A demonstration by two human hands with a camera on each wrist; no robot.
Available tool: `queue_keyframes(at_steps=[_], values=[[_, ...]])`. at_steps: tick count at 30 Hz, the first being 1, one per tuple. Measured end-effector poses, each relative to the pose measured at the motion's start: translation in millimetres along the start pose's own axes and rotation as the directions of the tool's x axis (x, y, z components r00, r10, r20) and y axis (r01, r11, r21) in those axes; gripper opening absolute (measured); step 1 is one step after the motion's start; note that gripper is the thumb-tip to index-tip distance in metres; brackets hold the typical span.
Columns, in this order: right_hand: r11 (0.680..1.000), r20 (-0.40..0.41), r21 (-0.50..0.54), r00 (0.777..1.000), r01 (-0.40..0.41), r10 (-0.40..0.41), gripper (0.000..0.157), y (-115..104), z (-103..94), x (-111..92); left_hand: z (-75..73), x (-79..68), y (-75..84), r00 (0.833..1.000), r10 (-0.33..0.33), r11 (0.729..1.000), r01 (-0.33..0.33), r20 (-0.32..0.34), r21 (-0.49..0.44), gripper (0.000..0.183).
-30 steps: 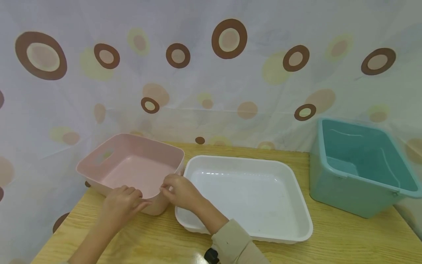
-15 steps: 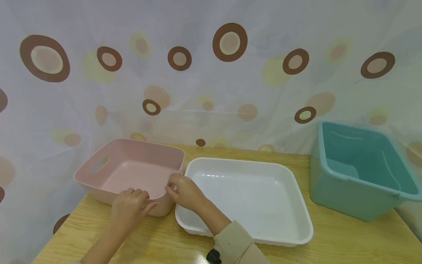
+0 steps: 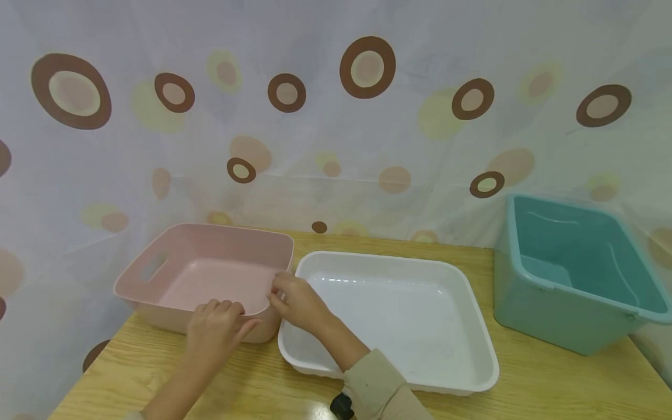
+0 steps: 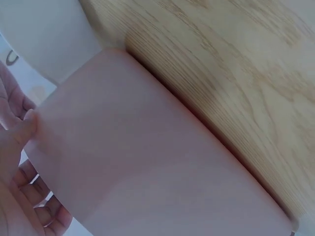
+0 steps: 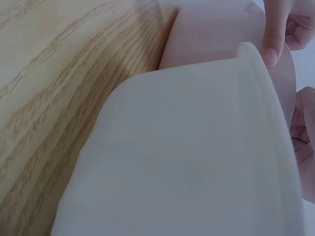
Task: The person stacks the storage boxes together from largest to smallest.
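A pink plastic basket (image 3: 168, 321) with a handle hole in its left wall stands on the left part of the table. My left hand (image 3: 216, 329) grips its front rim, fingers hooked over inside and thumb along the outer wall. At the front right corner my right hand (image 3: 298, 303) pinches the same rim. The left wrist view shows the basket's outer front wall (image 4: 128, 142) low against the wood, the left thumb (image 4: 19, 132) lying on it. In the right wrist view a white tray's side (image 5: 172, 147) fills the foreground, partly covering the basket (image 5: 206, 39).
Right beside the basket lies a shallow white tray (image 3: 394, 332), under my right forearm. Further right a deep teal bin (image 3: 556, 318) stands near the table's edge. Behind the wooden table (image 3: 252, 391) hangs a curtain (image 3: 304, 35) printed with circles.
The pink basket has turned slightly, its left end coming nearer and its back rim levelling. Both hands have shifted a little to the right, still holding the rim. Tray and bin stay put.
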State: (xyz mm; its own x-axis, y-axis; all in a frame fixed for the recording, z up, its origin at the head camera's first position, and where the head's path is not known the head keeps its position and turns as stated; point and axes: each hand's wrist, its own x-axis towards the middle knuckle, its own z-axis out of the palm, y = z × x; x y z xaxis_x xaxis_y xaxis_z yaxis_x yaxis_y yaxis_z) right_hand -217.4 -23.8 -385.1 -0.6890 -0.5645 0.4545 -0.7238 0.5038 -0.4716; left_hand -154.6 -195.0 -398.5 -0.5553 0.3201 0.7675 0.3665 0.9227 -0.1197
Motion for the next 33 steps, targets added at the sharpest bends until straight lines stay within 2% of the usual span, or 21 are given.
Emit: queue_keyframes(at_steps=[6,12,19,25,28,31,33], values=[[1.0,-0.039,0.027,0.999,-0.007,0.008,0.009,4.7,2.1,-0.5,2.0,0.8,7.8,0.998,-0.064,0.998,0.064,0.026,-0.002,0.038],[0.999,-0.031,0.052,0.999,-0.01,0.012,0.01,8.4,2.1,0.4,2.8,2.0,12.4,0.996,-0.093,0.996,0.093,0.015,0.001,0.037],[1.0,-0.042,0.012,0.999,0.011,-0.011,0.009,9.7,1.6,2.5,3.6,5.7,17.5,0.992,-0.126,0.992,0.126,0.017,0.013,0.038],[0.996,-0.003,-0.089,1.0,-0.016,0.016,0.011,2.0,1.7,-1.2,4.9,8.8,17.5,0.995,-0.102,0.995,0.102,0.013,0.019,0.04],[0.986,-0.012,-0.164,1.0,0.024,-0.026,0.013,-3.6,2.4,-5.5,5.1,8.5,13.2,0.997,-0.073,0.997,0.073,0.037,0.011,0.037],[0.969,-0.024,-0.231,0.995,0.088,-0.096,0.015,-6.6,4.6,-9.3,5.2,6.6,5.8,0.996,-0.041,0.999,0.041,0.077,-0.001,0.035],[0.956,-0.028,-0.265,0.989,0.129,-0.142,0.016,-7.5,6.1,-11.0,5.0,4.6,-0.7,0.997,-0.012,1.0,0.014,0.08,-0.023,0.035]])
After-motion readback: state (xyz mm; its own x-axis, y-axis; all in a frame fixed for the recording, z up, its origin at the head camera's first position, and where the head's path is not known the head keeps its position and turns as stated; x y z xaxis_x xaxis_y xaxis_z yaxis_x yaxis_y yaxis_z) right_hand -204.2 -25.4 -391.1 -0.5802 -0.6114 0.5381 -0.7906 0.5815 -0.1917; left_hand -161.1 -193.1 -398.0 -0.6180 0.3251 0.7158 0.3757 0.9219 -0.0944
